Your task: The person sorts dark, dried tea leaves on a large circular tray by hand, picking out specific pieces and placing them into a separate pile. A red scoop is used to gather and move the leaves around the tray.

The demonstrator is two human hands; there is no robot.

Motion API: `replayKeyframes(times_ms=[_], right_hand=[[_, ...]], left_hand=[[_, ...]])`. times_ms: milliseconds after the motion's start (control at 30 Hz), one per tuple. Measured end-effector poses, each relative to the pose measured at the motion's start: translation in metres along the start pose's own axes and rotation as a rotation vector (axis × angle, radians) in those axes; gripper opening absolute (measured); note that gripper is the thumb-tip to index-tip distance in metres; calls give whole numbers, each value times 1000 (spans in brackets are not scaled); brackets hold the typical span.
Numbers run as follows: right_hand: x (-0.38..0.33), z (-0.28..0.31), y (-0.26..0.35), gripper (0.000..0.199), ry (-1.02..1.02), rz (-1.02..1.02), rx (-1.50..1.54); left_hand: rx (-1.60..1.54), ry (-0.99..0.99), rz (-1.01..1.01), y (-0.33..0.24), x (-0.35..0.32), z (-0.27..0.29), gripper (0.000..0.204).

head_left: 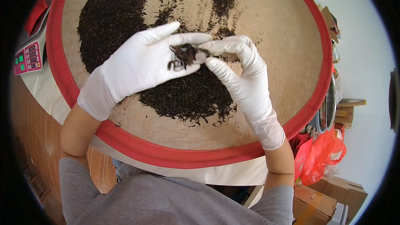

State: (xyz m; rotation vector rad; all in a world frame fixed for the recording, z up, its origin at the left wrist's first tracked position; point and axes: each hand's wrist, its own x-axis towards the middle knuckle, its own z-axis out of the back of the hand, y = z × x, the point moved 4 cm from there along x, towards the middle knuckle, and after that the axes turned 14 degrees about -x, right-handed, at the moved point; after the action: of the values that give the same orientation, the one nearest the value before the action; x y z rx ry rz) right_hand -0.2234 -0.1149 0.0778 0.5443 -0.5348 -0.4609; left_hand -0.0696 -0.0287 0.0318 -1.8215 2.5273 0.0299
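- White-gloved left hand [137, 64], frame centre: palm open, cupping a dark tea clump [183, 55].
- Right hand [239, 73]: fingertips pinching at the clump.
- Red-rimmed tray [166, 152] beneath, loose tea [187, 96] heaped on it.

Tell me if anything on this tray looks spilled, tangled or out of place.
One thing stands out: a knotted clump of dark tea leaves sits on the left hand, with the right hand pinching at it. The leaves on the round red-rimmed tray lie loose in piles; stray wisps are scattered near the top.

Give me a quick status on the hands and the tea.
Left hand open, tea clump on palm. Right hand pinching it. Loose tea on round tray. Nothing obstructing.
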Motion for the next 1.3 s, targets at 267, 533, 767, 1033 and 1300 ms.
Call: replayKeyframes(times_ms=[267, 533, 767, 1033, 1300], right_hand=[[1, 15, -3, 31, -127, 26, -296], [-19, -41, 8, 101, 454, 384, -545], [-1, -15, -41, 59, 235, 96, -312], [-3, 20, -71, 46, 261, -529, 473], [-7, 38, -81, 35, 81, -444, -162]], left_hand=[[-19, -138, -63, 1, -3, -4, 57], [-36, -29, -420, -51, -16, 6, 46], [7, -121, -446, -52, -16, 10, 45], [57, -196, -521, -52, -16, 5, 45], [42, -161, -488, -54, -15, 12, 45]])
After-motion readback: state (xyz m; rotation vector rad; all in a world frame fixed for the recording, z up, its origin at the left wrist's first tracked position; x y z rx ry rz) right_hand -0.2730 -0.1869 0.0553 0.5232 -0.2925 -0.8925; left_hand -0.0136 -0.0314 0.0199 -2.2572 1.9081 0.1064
